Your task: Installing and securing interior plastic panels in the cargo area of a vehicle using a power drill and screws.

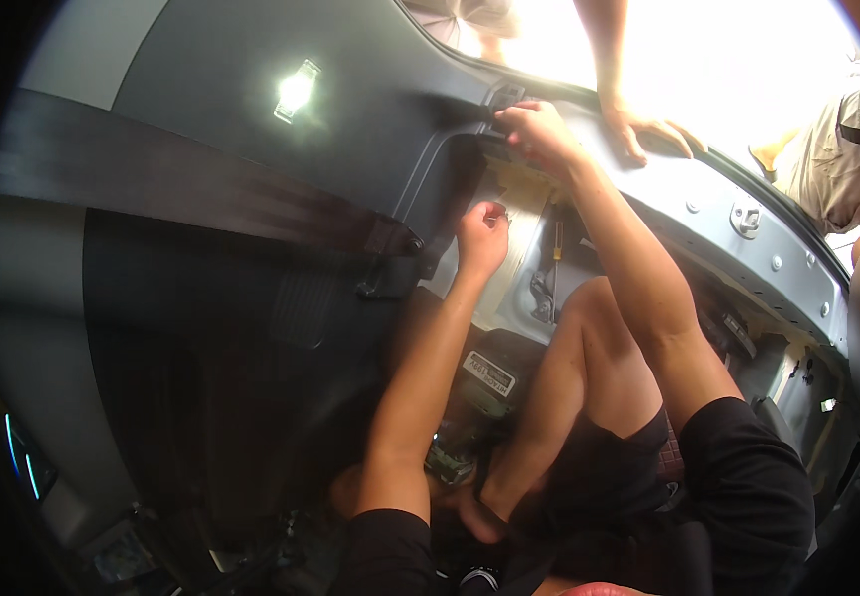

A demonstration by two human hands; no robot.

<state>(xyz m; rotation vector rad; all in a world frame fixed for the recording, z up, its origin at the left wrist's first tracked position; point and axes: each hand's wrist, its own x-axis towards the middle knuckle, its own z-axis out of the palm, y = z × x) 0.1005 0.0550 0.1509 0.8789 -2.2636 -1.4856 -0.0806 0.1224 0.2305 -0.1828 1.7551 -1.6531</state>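
Observation:
My right hand [541,137] reaches up to the top corner of the dark grey trim panel [350,129]. Its fingers are curled closed against a small fitting [505,95] there; whatever they grip is hidden. Lower down, my left hand [483,240] is closed in a pinch in front of the bare, light metal body [519,214] beside the panel edge. Something tiny may sit between its fingertips, too small to name. A broad dark strap-like strip [171,154] crosses the panel and ends at a dark bracket [390,238].
A lit lamp [297,90] glows on the panel. Along the bright metal sill [748,219], another person's hand [653,129] rests, with beige trousers [837,159] farther right. Below my hands are a yellow part [557,241] in a recess and a labelled dark box [489,373]. My bent leg [599,358] stands close by.

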